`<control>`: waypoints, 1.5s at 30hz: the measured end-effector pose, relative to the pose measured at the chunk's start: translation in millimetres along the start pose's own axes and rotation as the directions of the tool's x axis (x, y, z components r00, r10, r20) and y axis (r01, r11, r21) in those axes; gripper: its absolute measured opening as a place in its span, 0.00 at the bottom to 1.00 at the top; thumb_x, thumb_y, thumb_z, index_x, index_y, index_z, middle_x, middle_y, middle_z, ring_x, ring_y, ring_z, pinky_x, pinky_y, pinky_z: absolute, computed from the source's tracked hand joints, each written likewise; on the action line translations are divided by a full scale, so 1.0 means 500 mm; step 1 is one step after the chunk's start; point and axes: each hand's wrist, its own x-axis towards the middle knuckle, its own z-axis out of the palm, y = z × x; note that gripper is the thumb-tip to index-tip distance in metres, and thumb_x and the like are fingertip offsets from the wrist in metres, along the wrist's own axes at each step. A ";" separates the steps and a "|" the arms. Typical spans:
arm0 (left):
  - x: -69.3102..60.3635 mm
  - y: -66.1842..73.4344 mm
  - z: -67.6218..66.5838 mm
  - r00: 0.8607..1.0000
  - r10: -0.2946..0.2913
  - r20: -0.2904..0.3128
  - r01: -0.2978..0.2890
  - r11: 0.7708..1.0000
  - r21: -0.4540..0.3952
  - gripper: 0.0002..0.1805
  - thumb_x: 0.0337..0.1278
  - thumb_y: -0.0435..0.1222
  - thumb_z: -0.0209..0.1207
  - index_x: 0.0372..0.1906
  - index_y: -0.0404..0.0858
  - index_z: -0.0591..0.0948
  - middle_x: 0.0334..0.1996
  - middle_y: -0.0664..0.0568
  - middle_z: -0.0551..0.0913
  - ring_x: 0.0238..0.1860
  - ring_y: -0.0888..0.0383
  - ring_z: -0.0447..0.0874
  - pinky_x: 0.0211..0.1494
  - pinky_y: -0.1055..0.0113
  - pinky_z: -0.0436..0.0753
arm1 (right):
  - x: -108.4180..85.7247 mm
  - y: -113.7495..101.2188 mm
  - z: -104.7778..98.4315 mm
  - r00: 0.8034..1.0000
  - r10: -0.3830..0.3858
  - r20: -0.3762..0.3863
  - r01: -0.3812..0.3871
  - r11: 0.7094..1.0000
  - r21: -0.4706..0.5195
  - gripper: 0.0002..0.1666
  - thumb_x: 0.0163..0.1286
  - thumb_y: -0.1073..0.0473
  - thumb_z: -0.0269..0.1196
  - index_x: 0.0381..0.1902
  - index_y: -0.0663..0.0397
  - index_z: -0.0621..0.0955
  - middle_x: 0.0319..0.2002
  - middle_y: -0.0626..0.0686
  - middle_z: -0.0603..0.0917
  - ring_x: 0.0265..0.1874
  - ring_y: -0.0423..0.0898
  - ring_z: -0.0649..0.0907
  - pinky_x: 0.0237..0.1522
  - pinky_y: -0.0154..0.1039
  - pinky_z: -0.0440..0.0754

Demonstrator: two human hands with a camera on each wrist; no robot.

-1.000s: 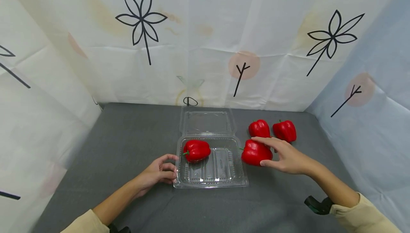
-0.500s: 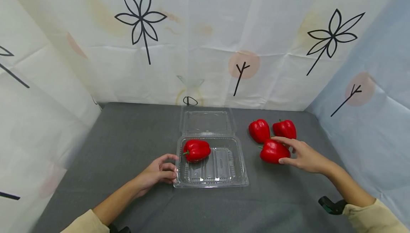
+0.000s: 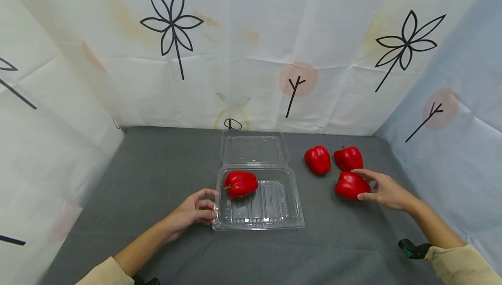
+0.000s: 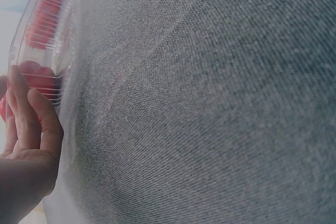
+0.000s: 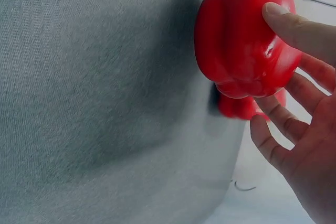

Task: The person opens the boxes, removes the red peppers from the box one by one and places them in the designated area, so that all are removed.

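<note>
A red bell pepper [image 3: 347,186] is held by my right hand [image 3: 388,192], thumb on the near side and fingers on the far side. In the right wrist view the thumb presses the glossy pepper [image 5: 236,35]; whether it touches the cloth I cannot tell. My left hand [image 3: 192,210] rests with extended fingers against the left wall of a clear plastic clamshell container [image 3: 274,204], whose lid [image 3: 252,147] lies folded back. Another bell pepper [image 3: 241,184] lies on its side in the container's left part. The left wrist view shows the left hand [image 4: 34,135] beside the clear wall.
Two more bell peppers, one upright [image 3: 317,160] and one tilted [image 3: 348,158], stand behind the held one. Grey cloth [image 3: 168,158] covers the table. White patterned curtains [image 3: 251,58] enclose the back and both sides.
My right hand has moved right with the bell pepper, away from the container's right edge to a spot in front of the rear right pepper. The left hand and container have stayed put.
</note>
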 end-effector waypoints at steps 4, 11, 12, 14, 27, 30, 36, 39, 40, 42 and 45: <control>0.000 0.000 0.000 1.000 0.000 0.001 0.000 1.000 0.001 0.33 0.58 0.33 0.67 0.65 0.34 0.64 0.37 0.49 0.83 0.33 0.55 0.84 0.42 0.61 0.83 | -0.006 0.021 -0.001 1.000 0.018 -0.014 -0.018 1.000 -0.002 0.41 0.56 0.57 0.75 0.64 0.63 0.72 0.55 0.64 0.79 0.46 0.49 0.76 0.39 0.41 0.80; -0.001 0.002 0.000 1.000 0.001 0.004 -0.001 1.000 0.006 0.34 0.58 0.33 0.67 0.65 0.33 0.63 0.37 0.49 0.83 0.33 0.55 0.84 0.42 0.61 0.83 | -0.015 0.045 -0.006 1.000 -0.011 -0.026 0.012 0.999 0.033 0.39 0.57 0.61 0.74 0.64 0.66 0.72 0.55 0.67 0.79 0.47 0.44 0.78 0.39 0.45 0.81; -0.001 0.003 0.000 1.000 -0.001 0.003 0.001 1.000 0.007 0.34 0.58 0.33 0.67 0.65 0.33 0.64 0.37 0.49 0.83 0.33 0.55 0.84 0.42 0.61 0.83 | -0.015 0.048 -0.007 1.000 -0.012 -0.023 0.013 0.999 0.037 0.39 0.58 0.61 0.73 0.64 0.66 0.72 0.56 0.67 0.79 0.47 0.44 0.78 0.39 0.46 0.81; 0.000 0.004 0.000 1.000 -0.007 -0.003 0.007 1.000 0.008 0.34 0.58 0.34 0.67 0.66 0.33 0.64 0.37 0.49 0.83 0.33 0.55 0.84 0.42 0.61 0.83 | -0.016 0.053 -0.009 1.000 -0.007 -0.023 0.008 0.999 0.043 0.38 0.58 0.61 0.73 0.65 0.66 0.72 0.56 0.68 0.79 0.48 0.43 0.78 0.40 0.47 0.81; -0.003 0.010 -0.001 1.000 -0.009 -0.009 0.009 1.000 0.005 0.34 0.59 0.34 0.66 0.66 0.34 0.63 0.37 0.49 0.83 0.33 0.54 0.84 0.43 0.61 0.84 | -0.022 0.087 -0.019 0.996 -0.083 0.030 0.076 0.982 0.174 0.38 0.64 0.68 0.67 0.68 0.75 0.65 0.62 0.52 0.76 0.51 0.22 0.74 0.44 0.33 0.82; -0.003 0.011 0.000 1.000 -0.006 -0.006 0.006 1.000 -0.002 0.34 0.59 0.33 0.66 0.66 0.33 0.63 0.37 0.49 0.83 0.33 0.54 0.84 0.42 0.61 0.84 | -0.020 0.084 -0.021 0.997 -0.070 0.039 0.063 0.983 0.171 0.37 0.65 0.68 0.66 0.66 0.79 0.65 0.60 0.73 0.75 0.51 0.21 0.73 0.43 0.31 0.81; -0.003 0.011 0.001 1.000 0.005 0.007 -0.005 1.000 -0.009 0.33 0.59 0.32 0.65 0.66 0.33 0.63 0.36 0.49 0.82 0.33 0.55 0.84 0.42 0.62 0.83 | -0.015 0.070 -0.028 0.997 -0.023 0.077 0.012 0.990 0.143 0.38 0.65 0.67 0.66 0.66 0.81 0.64 0.61 0.81 0.69 0.55 0.49 0.82 0.44 0.42 0.85; -0.004 0.010 0.004 1.000 0.000 0.006 0.000 1.000 -0.010 0.33 0.59 0.32 0.65 0.66 0.33 0.63 0.36 0.49 0.82 0.33 0.55 0.84 0.42 0.62 0.83 | -0.012 0.056 -0.036 0.996 0.018 0.086 -0.028 0.993 0.118 0.40 0.65 0.65 0.66 0.68 0.80 0.62 0.63 0.81 0.67 0.55 0.73 0.76 0.44 0.55 0.84; -0.004 0.010 0.004 1.000 0.000 0.005 0.001 1.000 -0.011 0.33 0.60 0.31 0.65 0.66 0.33 0.63 0.37 0.49 0.82 0.33 0.55 0.84 0.42 0.62 0.83 | -0.009 0.049 -0.038 0.996 0.027 0.082 -0.036 0.993 0.111 0.40 0.65 0.65 0.66 0.68 0.79 0.62 0.63 0.81 0.67 0.55 0.76 0.74 0.45 0.60 0.82; -0.004 0.008 0.004 1.000 -0.001 0.004 0.001 1.000 -0.013 0.33 0.59 0.31 0.65 0.66 0.33 0.63 0.37 0.49 0.82 0.33 0.55 0.84 0.42 0.62 0.83 | -0.002 0.035 -0.043 0.997 0.036 0.062 -0.042 0.995 0.092 0.41 0.64 0.64 0.67 0.69 0.78 0.62 0.64 0.80 0.67 0.56 0.77 0.73 0.47 0.65 0.79; -0.005 0.007 0.002 1.000 0.000 0.003 0.000 1.000 -0.013 0.33 0.59 0.32 0.65 0.66 0.32 0.63 0.37 0.49 0.82 0.33 0.55 0.84 0.42 0.62 0.83 | 0.013 0.010 -0.044 1.000 0.020 0.012 -0.020 0.998 0.066 0.42 0.63 0.63 0.68 0.69 0.75 0.64 0.64 0.78 0.67 0.57 0.75 0.72 0.50 0.73 0.72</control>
